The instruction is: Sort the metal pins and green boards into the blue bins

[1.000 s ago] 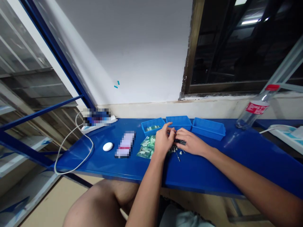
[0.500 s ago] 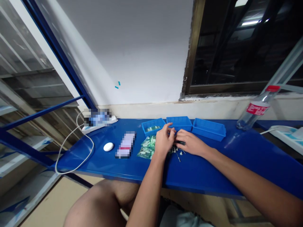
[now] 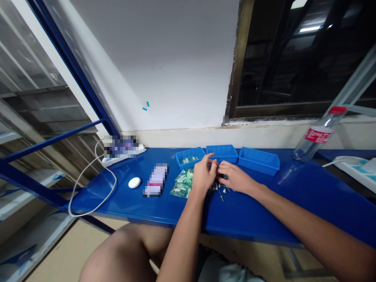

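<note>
My left hand [image 3: 204, 173] is over the table with its fingers bent and the thumb close to them. My right hand [image 3: 235, 178] meets it fingertip to fingertip, its fingers curled together. Whatever is pinched between them is too small and too hidden to name. Beneath and in front of the hands lies a pile of small metal fasteners [image 3: 221, 190], some with long thin shanks; the hands cover part of it. Clear bags with green print [image 3: 182, 184] lie against the left side of my left hand.
Three blue bins stand along the wall: a left bin [image 3: 179, 159] with small pieces inside, a middle bin [image 3: 223, 149] and a right bin [image 3: 260, 164]. Left on the blue table [image 3: 123, 203] are a white oval object [image 3: 134, 182] and a blurred phone-like item [image 3: 157, 179]. A plastic bottle [image 3: 319, 135] stands right.
Both hands stay almost where they were, with only slight finger movement. A thin fastener near my right hand lies a little farther right. The bins and bags have not moved.
</note>
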The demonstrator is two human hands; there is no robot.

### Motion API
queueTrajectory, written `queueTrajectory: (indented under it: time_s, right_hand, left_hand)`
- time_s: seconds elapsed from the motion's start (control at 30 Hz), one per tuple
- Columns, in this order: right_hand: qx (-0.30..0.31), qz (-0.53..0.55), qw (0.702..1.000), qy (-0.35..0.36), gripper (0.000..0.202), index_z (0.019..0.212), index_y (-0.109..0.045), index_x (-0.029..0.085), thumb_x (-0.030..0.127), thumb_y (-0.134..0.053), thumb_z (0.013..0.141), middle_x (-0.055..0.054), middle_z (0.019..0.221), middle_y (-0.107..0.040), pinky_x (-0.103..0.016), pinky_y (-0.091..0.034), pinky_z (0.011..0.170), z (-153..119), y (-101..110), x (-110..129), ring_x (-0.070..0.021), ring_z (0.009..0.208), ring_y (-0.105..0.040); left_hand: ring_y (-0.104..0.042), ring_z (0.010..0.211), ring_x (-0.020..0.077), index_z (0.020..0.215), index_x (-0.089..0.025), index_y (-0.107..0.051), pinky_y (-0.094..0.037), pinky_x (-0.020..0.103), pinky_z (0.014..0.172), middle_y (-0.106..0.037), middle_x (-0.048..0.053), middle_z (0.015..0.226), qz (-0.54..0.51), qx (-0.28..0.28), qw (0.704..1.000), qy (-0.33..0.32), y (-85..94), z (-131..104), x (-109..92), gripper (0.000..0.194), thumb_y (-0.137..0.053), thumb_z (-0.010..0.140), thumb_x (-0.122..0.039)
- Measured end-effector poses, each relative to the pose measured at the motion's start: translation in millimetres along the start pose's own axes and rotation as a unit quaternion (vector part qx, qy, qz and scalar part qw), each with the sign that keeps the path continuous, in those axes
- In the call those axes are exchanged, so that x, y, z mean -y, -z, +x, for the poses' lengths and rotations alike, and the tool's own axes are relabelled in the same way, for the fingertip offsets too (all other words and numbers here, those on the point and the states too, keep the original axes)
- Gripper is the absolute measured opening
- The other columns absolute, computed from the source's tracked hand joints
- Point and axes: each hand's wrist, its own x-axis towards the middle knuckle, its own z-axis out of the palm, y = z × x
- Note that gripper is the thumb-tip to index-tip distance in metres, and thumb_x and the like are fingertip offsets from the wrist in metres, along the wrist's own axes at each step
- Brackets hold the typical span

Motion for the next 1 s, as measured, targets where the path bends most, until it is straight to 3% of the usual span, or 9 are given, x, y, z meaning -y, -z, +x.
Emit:
queueTrajectory:
  time_s: [0.23, 0.4, 0.57, 0.7, 1.0]
  right_hand:
    - [-0.076, 0.040, 0.995, -0.054, 0.015, 0.087, -0.069, 0.023, 0.008, -0.066, 0.087, -0.004, 0.089, -0.073, -0.037, -0.054, 0.082, 0.6, 5.3, 5.7, -0.0242, 0.091, -0.065]
    - [-0.161, 0.076, 0.977, -0.121, 0.013, 0.098, -0.071, 0.024, 0.016, -0.063, 0.091, -0.004, 0.094, -0.073, -0.035, -0.055, 0.075, 1.0, 9.6, 8.2, -0.0197, 0.077, -0.066]
    - [-0.239, 0.183, 0.940, -0.164, 0.012, 0.100, -0.069, 0.024, 0.023, -0.067, 0.088, -0.005, 0.102, -0.073, -0.037, -0.062, 0.085, 0.7, 4.2, 1.0, -0.0217, 0.088, -0.073]
    - [-0.249, 0.222, 0.924, -0.186, 0.013, 0.099, -0.068, 0.023, 0.026, -0.069, 0.087, -0.006, 0.101, -0.074, -0.038, -0.064, 0.085, 0.1, 1.4, -0.9, -0.0225, 0.089, -0.075]
    - [-0.242, 0.181, 0.928, -0.218, 0.019, 0.102, -0.068, 0.021, 0.023, -0.068, 0.083, -0.006, 0.097, -0.074, -0.036, -0.064, 0.080, -0.7, 2.2, 1.8, -0.0211, 0.084, -0.074]
  left_hand:
    - [-0.078, 0.089, 0.0195, 0.133, -0.023, -0.065, -0.062, 0.030, 0.083, -0.081, 0.004, 0.103, -0.002, -0.008, 1.000, 0.000, 0.8, -0.4, -0.8, 0.031, -0.058, 0.103, -0.026]
    - [-0.078, 0.092, 0.0201, 0.121, -0.021, -0.072, -0.061, 0.031, 0.088, -0.082, 0.005, 0.105, 0.025, -0.023, 0.999, -0.011, 2.7, -0.9, -4.7, 0.024, -0.060, 0.101, -0.023]
    - [-0.078, 0.093, 0.0220, 0.111, -0.021, -0.077, -0.061, 0.032, 0.089, -0.082, 0.005, 0.106, 0.051, 0.006, 0.999, -0.015, 2.8, -1.3, -5.3, 0.021, -0.060, 0.102, -0.028]
    - [-0.079, 0.093, 0.0207, 0.111, -0.021, -0.078, -0.062, 0.032, 0.090, -0.082, 0.005, 0.107, 0.021, 0.022, 0.999, -0.023, 1.2, -0.7, -3.7, 0.019, -0.063, 0.099, -0.023]
    - [-0.079, 0.094, 0.0182, 0.110, -0.021, -0.077, -0.063, 0.031, 0.091, -0.083, 0.004, 0.105, -0.017, 0.014, 0.999, -0.029, -0.2, 1.7, -2.9, 0.020, -0.066, 0.095, -0.013]
